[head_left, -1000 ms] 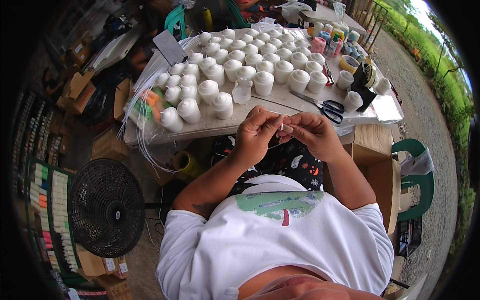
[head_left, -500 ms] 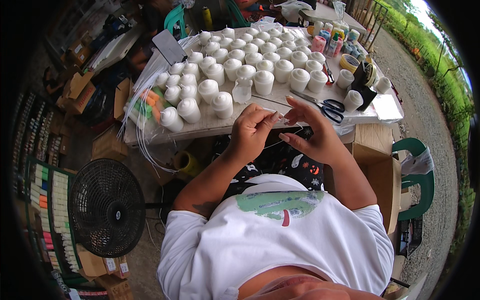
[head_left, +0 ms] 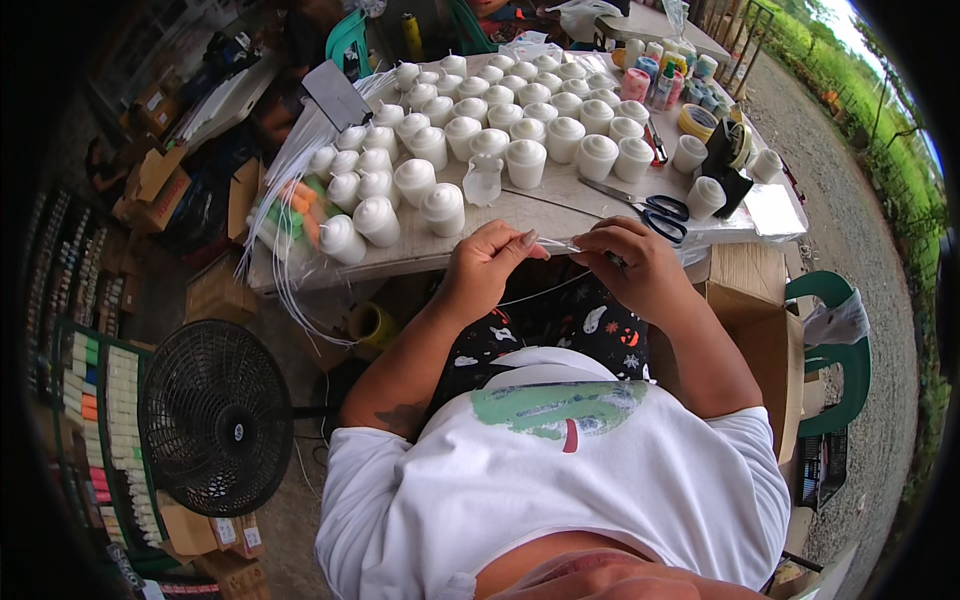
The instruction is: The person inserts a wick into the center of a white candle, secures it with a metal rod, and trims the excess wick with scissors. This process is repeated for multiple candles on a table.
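Note:
Both of my hands are in front of the table's near edge, joined by a white cord (head_left: 557, 246) that runs between them in more than one strand. My left hand (head_left: 487, 262) pinches it between thumb and fingers. My right hand (head_left: 632, 258) grips the other end with the fingertips closed. A loose length of the cord sags below the hands, over my lap. Just beyond stand several rows of white, dome-topped candles (head_left: 525, 165). A small clear plastic piece (head_left: 483, 183) sits among the nearest ones. Dark-handled scissors (head_left: 665, 215) lie beyond my right hand, next to a thin rod (head_left: 550, 203).
A bundle of long white strands (head_left: 283, 215) hangs off the table's left side, by a propped phone (head_left: 336, 95). Tape rolls (head_left: 698, 123) and paint jars (head_left: 635, 84) occupy the right. A black fan (head_left: 215, 415) stands left; a cardboard box (head_left: 755, 320) is at right.
My right hand has gone from spread fingers to a closed grip on the cord. The hands have drawn slightly apart and lower, with strands stretched between them.

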The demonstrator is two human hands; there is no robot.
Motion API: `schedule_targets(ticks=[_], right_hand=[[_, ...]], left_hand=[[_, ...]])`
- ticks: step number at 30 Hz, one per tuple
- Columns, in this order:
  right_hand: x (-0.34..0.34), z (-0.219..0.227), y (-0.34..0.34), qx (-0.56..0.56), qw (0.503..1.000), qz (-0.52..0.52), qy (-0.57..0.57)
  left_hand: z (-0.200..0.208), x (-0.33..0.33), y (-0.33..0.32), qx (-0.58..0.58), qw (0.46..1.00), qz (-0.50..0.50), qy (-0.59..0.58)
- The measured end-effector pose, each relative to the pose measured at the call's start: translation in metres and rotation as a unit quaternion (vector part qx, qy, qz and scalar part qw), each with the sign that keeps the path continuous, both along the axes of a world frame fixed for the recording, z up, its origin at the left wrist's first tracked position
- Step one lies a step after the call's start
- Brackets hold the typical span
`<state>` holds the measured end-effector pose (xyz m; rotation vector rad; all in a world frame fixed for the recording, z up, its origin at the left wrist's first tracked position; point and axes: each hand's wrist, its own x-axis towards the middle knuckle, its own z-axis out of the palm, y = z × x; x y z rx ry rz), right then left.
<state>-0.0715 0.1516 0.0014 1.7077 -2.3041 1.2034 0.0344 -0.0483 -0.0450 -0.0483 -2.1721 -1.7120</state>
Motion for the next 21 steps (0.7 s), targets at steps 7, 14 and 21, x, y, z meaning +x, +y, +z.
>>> schedule_targets(ticks=[7, 14, 21], right_hand=[[-0.004, -0.028, -0.009, -0.122, 0.954, 0.086, -0.259], [0.003, -0.044, -0.024, -0.216, 0.851, 0.163, -0.451], [0.006, -0.022, -0.018, -0.070, 0.925, 0.041, -0.371]], left_hand=[[-0.005, 0.002, 0.014, 0.359, 0.923, -0.132, -0.040], [-0.011, 0.001, 0.024, 0.337, 0.928, -0.140, -0.075], [0.002, 0.000, 0.020, 0.004, 0.991, 0.059, 0.119]])
